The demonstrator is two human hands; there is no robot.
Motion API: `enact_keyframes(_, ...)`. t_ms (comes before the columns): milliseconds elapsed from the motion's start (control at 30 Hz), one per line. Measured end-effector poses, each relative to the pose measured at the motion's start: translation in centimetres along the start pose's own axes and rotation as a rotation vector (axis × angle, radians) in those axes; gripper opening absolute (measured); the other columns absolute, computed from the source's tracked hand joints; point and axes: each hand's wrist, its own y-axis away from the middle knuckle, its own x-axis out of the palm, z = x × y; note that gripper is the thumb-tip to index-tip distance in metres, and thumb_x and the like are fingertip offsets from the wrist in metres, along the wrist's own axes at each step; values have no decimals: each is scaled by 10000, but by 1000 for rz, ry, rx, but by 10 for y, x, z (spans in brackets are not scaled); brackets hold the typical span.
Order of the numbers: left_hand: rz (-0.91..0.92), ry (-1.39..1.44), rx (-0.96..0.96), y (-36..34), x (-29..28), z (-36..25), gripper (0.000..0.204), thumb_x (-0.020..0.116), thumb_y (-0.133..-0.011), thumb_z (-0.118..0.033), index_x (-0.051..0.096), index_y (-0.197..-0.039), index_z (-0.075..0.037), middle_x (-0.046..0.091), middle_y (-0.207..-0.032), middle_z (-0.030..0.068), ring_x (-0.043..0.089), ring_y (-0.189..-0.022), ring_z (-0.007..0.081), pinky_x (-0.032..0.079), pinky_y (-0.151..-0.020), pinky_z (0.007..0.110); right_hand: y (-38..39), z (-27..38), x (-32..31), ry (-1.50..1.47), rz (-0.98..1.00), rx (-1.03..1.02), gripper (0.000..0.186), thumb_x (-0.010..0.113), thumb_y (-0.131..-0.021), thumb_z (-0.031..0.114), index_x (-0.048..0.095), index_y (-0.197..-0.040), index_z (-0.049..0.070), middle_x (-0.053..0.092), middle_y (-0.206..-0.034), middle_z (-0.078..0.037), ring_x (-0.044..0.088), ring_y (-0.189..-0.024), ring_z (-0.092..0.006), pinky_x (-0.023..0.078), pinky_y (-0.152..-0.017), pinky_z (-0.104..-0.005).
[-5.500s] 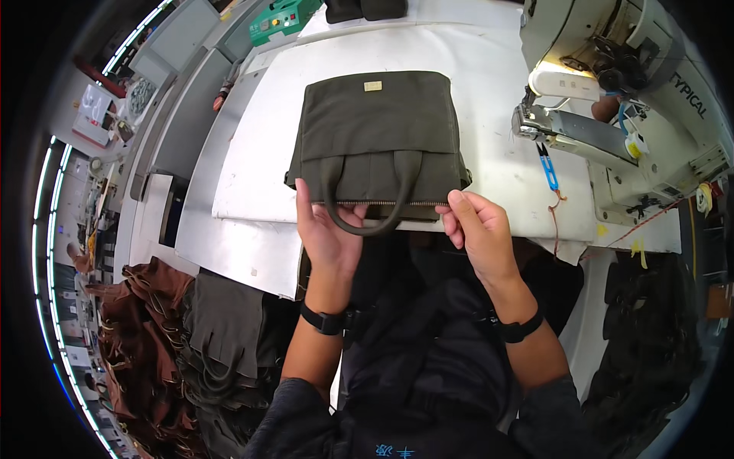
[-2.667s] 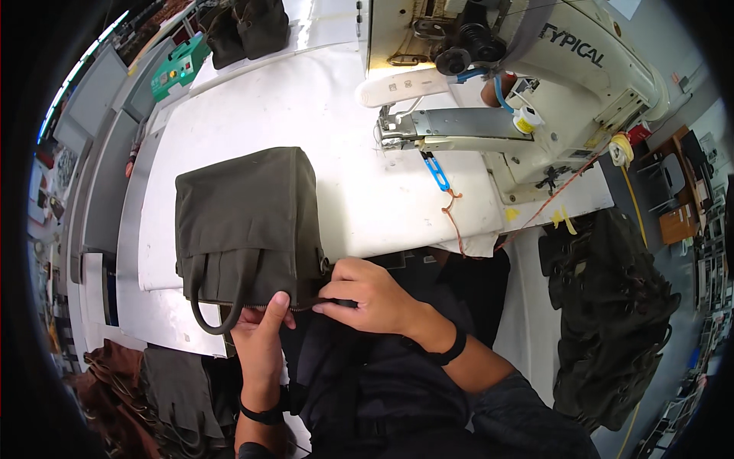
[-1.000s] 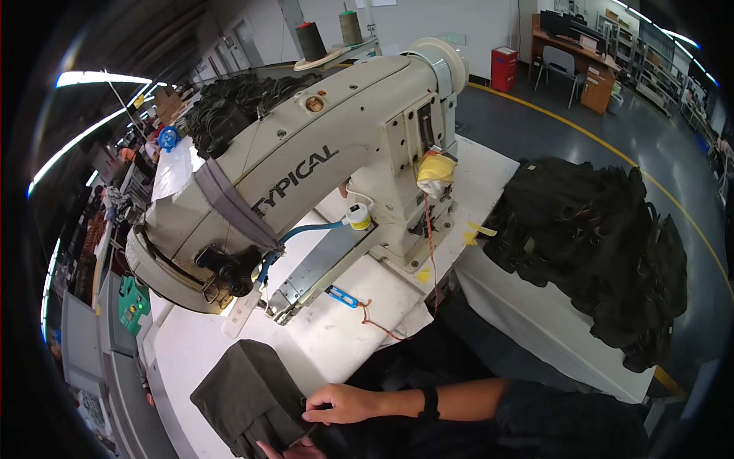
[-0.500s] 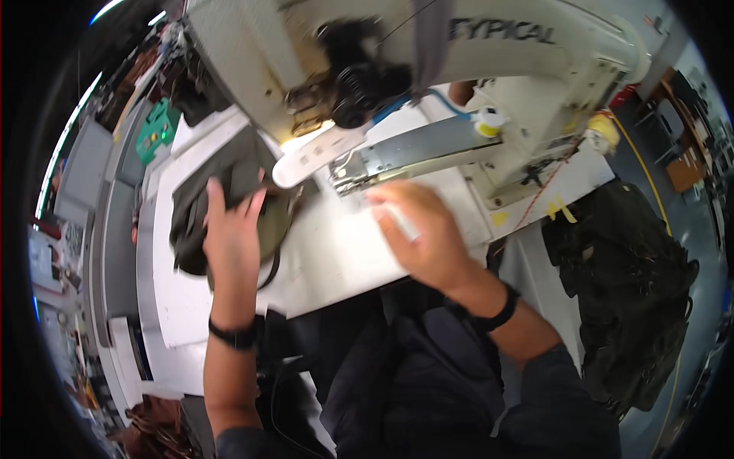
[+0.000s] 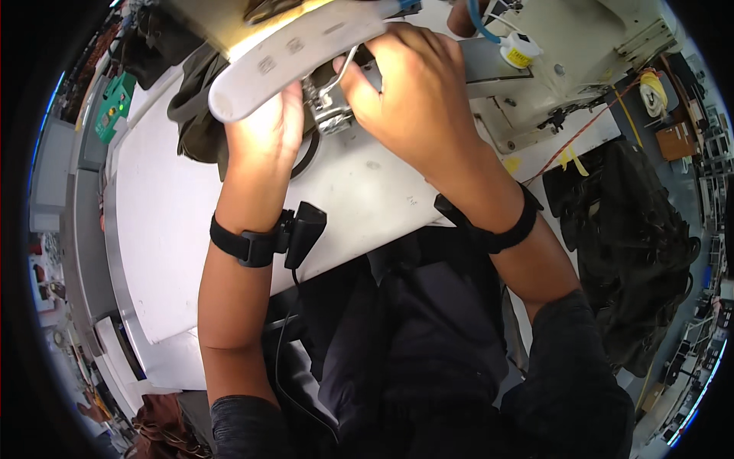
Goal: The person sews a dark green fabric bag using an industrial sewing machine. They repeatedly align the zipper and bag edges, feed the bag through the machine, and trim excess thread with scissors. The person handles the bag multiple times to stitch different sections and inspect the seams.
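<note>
"So, what do the fingers have hold of?"

"On the right hand [image 5: 413, 92], they curve over the working end of the sewing machine [image 5: 585, 50], with the thumb apart from them, beside a bent wire [image 5: 342, 70]. I can't tell whether anything thin is pinched there. On the left hand [image 5: 267, 126], the fingers are hidden behind the white bar [image 5: 298, 52], so I can't say how far open they are or what they grip."

"And the bag?"

"One dark olive bag [image 5: 200, 111], just left of the machine's working end, on the far left part of the counter [image 5: 172, 252]. Hand and bar partly cover it. A dark curved strap [image 5: 307, 157] shows beside the left wrist."

"How far along is it?"

"My reading: the bag is at the machine, and both hands are busy around the working end, so this looks like setting up. No fresh seam is visible; any sewing seems left to do, though the covered part could hide some."

"Give me counts."

"Two hands, two black wristbands [image 5: 246, 243], one machine, one bag beside it. Farther out, one brown cone [image 5: 462, 19] and one white bottle [image 5: 520, 52] on the far side, one green box [image 5: 115, 107] far left. One dark heap [image 5: 623, 260] to the right, one reddish-brown heap [image 5: 164, 421] near left; I can't count the pieces in either."
</note>
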Motion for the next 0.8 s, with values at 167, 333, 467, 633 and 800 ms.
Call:
enact_keyframes(167,-51,95,-43,8,9,-16,343,535,-1121,-188,544,-1365,53,610,-1388,173,620,-1291,312,526,-1132,460,-6,5,-5,-64,64,-26,198,757,-783,184,724,-908,34,714,-864,-180,685,-883,-362,461,-830,-520)
enact_keyframes(333,-9,58,-30,17,9,-23,384,468,-1141,-195,459,-1438,50,535,-1484,218,567,-1351,401,489,-1173,539,-12,5,2,-63,-21,-61,101,706,-823,97,723,-896,29,698,-858,-188,666,-854,-390,465,-794,-508)
enact_keyframes(467,-85,83,-65,25,5,-18,413,454,-1147,-197,431,-1476,51,530,-1492,226,570,-1355,409,475,-1188,550,-10,7,8,-134,-222,-107,108,707,-838,100,728,-884,5,692,-828,-203,661,-861,-400,483,-809,-520)
enact_keyframes(633,-90,171,-70,42,15,-18,398,488,-1145,-231,505,-1418,58,587,-1434,193,594,-1344,339,481,-1184,488,-15,-6,-16,-294,144,-42,158,716,-845,127,746,-898,-19,720,-888,-229,672,-911,-418,515,-861,-503)
enact_keyframes(800,-81,156,-49,56,19,-23,436,467,-1154,-276,497,-1443,49,578,-1460,190,593,-1359,347,458,-1201,491,-29,-6,-32,-520,428,0,183,714,-846,151,751,-871,-27,740,-909,-241,702,-896,-410,553,-844,-452)
